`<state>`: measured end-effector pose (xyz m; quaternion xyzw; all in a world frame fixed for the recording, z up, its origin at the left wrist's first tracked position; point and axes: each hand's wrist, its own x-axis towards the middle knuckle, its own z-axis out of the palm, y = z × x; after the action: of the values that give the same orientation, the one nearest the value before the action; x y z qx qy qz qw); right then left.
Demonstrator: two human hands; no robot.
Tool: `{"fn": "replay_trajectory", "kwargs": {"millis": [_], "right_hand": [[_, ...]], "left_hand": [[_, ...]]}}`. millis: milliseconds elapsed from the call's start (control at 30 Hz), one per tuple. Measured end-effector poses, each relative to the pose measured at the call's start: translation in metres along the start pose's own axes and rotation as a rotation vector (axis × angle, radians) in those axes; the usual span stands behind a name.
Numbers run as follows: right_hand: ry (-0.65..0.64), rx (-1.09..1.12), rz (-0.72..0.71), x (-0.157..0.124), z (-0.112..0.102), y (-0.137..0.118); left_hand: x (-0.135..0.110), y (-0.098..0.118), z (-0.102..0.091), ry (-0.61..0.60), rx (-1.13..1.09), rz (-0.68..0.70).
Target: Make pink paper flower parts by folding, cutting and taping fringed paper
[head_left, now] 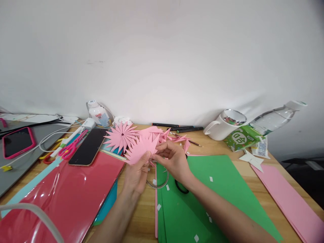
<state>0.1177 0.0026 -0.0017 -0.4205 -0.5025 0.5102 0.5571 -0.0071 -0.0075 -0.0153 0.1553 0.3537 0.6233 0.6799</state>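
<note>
A: Fingers?

B: Left hand [135,175] pinches the lower edge of a pink spiky paper cutout [141,150], thumb on top. Right hand [174,162] grips the same cutout from its right side, fingertips [158,152] closed on the paper. Both grasping, neither released.

A: Where's the cutout sitting?

B: Off the desk, held in the air just above the left edge of the green paper sheets [202,199] (landmark for everything below).

A: Around it?

B: Just behind the cutout, left of the green: a finished pink paper star-flower [121,136] with a dark centre. More pink folded pieces [174,136] at the green's far edge. Clear tape ring [158,179] on the green's left edge, under the hands. Black loop [181,187] on the green, partly under the right wrist (can't tell what it is).

A: Further out?

B: Left of green: red glossy sheets [68,199], black phone [88,146] on them, pink scissors [73,145] beside the phone. Behind green: dark pens [177,126], white mug [224,125]. Right of green: pink paper strips [291,202], tilted water bottle [273,119], green packet [240,137].
</note>
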Motion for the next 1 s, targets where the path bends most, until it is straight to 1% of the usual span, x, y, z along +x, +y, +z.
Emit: {"fn": "replay_trajectory", "kwargs": {"millis": [100,167,333,500,600,767,867,1000], "right_hand": [[0.047,0.006,0.036,-0.001,0.002,0.002],[0.06,0.018,0.045,-0.001,0.003,0.003],[0.02,0.097,0.049,0.001,0.002,0.003],[0.03,0.14,0.023,0.003,0.002,0.002],[-0.008,0.132,0.031,0.005,-0.002,-0.002],[-0.117,0.094,0.081,0.01,-0.01,-0.015],[-0.08,0.104,0.075,0.009,-0.01,-0.017],[-0.028,0.083,0.016,0.006,-0.008,-0.01]], "left_hand": [[-0.001,-0.001,0.002,0.037,0.048,0.055],[-0.002,-0.001,0.004,0.04,0.046,0.058],[-0.001,0.0,0.006,0.026,0.042,0.058],[-0.002,0.001,0.007,0.015,0.081,0.067],[-0.004,0.002,0.009,0.028,0.092,0.086],[-0.005,0.002,0.013,0.027,0.083,0.11],[-0.005,0.003,0.012,0.028,0.076,0.111],[-0.004,0.003,0.011,0.058,0.057,0.104]]}}
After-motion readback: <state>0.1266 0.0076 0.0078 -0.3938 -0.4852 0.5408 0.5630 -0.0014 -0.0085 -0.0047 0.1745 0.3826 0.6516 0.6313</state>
